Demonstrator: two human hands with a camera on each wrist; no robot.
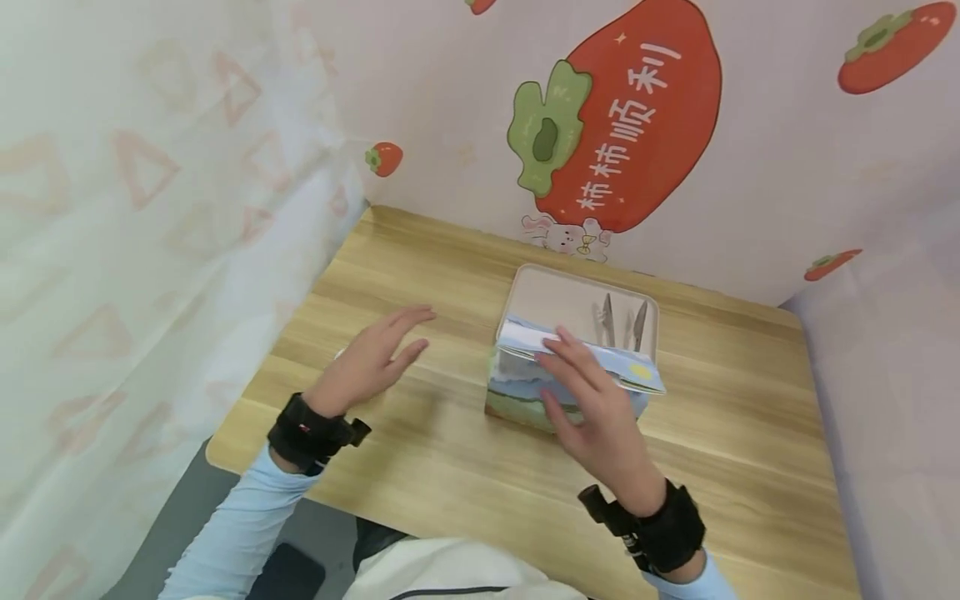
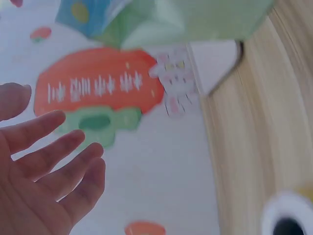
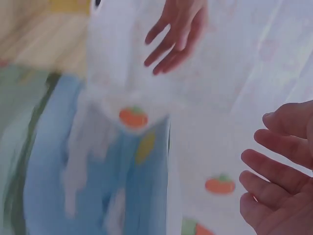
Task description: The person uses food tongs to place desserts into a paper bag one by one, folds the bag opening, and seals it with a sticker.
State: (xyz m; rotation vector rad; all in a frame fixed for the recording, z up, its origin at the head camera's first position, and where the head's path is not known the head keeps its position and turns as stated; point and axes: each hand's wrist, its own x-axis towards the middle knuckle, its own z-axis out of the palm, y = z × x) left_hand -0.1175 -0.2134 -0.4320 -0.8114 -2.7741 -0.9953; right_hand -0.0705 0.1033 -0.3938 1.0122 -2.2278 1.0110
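Note:
A bag (image 1: 517,396) printed with a blue sky, clouds, a yellow sun and green ground stands upright on the table. My right hand (image 1: 600,417) hovers at its near right side, fingers spread and slightly bent; the right wrist view shows a gap between those fingertips and the bag (image 3: 49,147). To the left of the bag, my left hand (image 1: 367,362) is held in the air, its fingers loosely extended and nothing in it. The left wrist view shows its palm, with the green bottom of the bag (image 2: 190,22) apart from it.
Behind the bag lies a pale rectangular tray (image 1: 555,292), partly covered by it, bearing slim silver cutlery (image 1: 608,321). A round white object with a dark centre (image 2: 288,215) is cut off at the left wrist view's corner. A printed curtain (image 1: 450,100) borders the wooden table (image 1: 420,242).

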